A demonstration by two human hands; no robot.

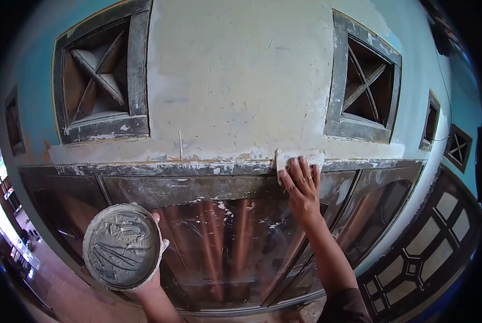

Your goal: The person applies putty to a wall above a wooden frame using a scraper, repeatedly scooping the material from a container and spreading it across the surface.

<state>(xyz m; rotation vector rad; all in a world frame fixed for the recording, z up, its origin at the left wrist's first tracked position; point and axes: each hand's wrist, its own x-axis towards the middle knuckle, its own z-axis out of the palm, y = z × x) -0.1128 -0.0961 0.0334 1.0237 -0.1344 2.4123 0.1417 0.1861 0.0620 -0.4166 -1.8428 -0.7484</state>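
Observation:
My left hand (155,269) holds a round bowl of grey filler paste (123,245) from below and its right side, tilted towards me. Streaks and lumps of paste coat the inside of the bowl. Up at the wall, my right hand (303,188) grips a pale, flat filling scraper (316,157), its fingers pressed over the face. The scraper lies against the lower edge of the cream wall (235,81), just above the dark wooden window frame (214,168). Rough filler and chipped paint run along that joint.
Two dark vent frames with crossed bars (98,75), (363,81) sit in the wall at upper left and right. Below the ledge are glass window panes (230,242) with curtains behind. A panelled door (424,253) stands at lower right, a tiled floor (68,290) at lower left.

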